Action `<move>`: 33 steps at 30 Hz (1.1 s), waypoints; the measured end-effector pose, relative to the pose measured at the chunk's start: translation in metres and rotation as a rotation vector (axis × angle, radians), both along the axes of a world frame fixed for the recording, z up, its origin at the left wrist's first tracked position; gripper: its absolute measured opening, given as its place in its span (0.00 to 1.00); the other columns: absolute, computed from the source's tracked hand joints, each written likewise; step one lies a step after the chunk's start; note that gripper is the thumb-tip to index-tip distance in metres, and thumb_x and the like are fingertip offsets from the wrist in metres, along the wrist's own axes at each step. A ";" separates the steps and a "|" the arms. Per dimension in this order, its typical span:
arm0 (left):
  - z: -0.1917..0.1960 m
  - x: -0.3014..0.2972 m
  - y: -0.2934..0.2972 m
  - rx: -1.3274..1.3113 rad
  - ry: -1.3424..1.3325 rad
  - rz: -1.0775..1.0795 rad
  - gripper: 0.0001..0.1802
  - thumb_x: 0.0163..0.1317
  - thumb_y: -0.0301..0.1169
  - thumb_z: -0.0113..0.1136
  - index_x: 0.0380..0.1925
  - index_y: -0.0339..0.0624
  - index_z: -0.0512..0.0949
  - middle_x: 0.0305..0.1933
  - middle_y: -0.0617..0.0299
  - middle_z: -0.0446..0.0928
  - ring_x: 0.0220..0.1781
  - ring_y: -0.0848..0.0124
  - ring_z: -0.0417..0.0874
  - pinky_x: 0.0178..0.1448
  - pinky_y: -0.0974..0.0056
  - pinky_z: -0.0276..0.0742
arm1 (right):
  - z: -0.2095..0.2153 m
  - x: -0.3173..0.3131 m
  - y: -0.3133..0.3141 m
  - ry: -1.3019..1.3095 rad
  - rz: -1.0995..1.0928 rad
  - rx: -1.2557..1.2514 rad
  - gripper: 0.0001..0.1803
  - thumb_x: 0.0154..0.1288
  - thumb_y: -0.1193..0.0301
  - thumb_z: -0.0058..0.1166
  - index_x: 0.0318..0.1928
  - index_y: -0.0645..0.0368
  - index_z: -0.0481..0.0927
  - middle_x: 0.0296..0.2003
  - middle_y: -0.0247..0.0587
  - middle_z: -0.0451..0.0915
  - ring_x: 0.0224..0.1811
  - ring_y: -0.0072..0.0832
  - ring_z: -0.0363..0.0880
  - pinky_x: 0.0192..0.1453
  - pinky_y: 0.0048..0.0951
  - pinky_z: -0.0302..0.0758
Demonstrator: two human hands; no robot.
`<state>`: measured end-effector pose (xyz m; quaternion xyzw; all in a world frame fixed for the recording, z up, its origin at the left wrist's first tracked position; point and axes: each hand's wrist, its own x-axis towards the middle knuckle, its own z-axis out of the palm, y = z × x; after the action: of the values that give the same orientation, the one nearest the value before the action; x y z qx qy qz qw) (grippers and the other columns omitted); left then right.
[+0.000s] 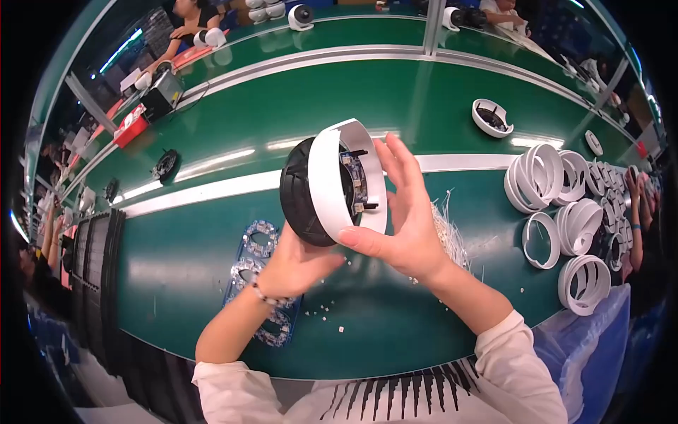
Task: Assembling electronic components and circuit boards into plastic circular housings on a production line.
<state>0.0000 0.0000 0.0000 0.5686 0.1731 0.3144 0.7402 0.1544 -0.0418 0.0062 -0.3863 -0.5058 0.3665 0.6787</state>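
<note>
Right now you have the assembly lifted off the green workbench (395,332), above its middle and between your two hands. Your left hand (293,265) is closed under the black round housing (300,194), cupping its lower rim. Your right hand (402,219) is spread wide, thumb pressed on the lower front edge of the white ring shell (328,180) and fingers laid up along its far side. Inside the ring a small circuit board (353,180) shows, with dark pins pointing toward your right palm.

To seat the ring well, keep the left hand as the fixed support and let only the right hand do the pressing. It looks wise to keep your fingertips on the white plastic and clear of the board and its pins. Judging by the tilt, the ring sits a little askew on the housing, so press evenly round the rim rather than at one spot.

Just beneath your left wrist, toward the near edge, lies a blue tray of ring-shaped boards (261,283), and small white scraps dot the surface near it. A tuft of white plastic trimmings (448,230) lies behind your right hand. Toward the right edge, loose white rings (558,212) are piled. Farther off, beyond the pale strip, one white shell with a dark insert (492,116) rests alone.
</note>
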 end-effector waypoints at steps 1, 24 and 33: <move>0.002 -0.009 0.003 -0.132 -0.146 -0.125 0.53 0.38 0.19 0.63 0.62 0.48 0.41 0.64 0.56 0.48 0.65 0.59 0.50 0.65 0.53 0.48 | -0.001 -0.002 0.000 -0.046 0.002 -0.005 0.62 0.32 0.58 0.70 0.59 0.73 0.40 0.58 0.62 0.46 0.63 0.42 0.46 0.64 0.34 0.48; -0.015 0.011 0.000 -0.489 -0.501 0.177 0.30 0.61 0.49 0.28 0.53 0.38 0.62 0.53 0.54 0.66 0.52 0.63 0.68 0.55 0.60 0.66 | -0.007 -0.008 -0.009 -0.830 -0.106 0.087 0.63 0.23 0.54 0.70 0.58 0.70 0.47 0.54 0.60 0.53 0.55 0.52 0.54 0.59 0.42 0.55; -0.027 -0.001 0.011 -0.423 -0.550 -0.104 0.46 0.50 0.68 0.27 0.55 0.38 0.58 0.55 0.52 0.62 0.55 0.62 0.66 0.57 0.59 0.64 | -0.010 -0.015 -0.005 -0.927 -0.215 0.173 0.63 0.24 0.48 0.67 0.55 0.77 0.47 0.53 0.63 0.52 0.54 0.54 0.54 0.57 0.43 0.56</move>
<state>-0.0005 0.0109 -0.0269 0.3046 -0.0005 0.3749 0.8756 0.1392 -0.0472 -0.0038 -0.5012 -0.7408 0.0403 0.4454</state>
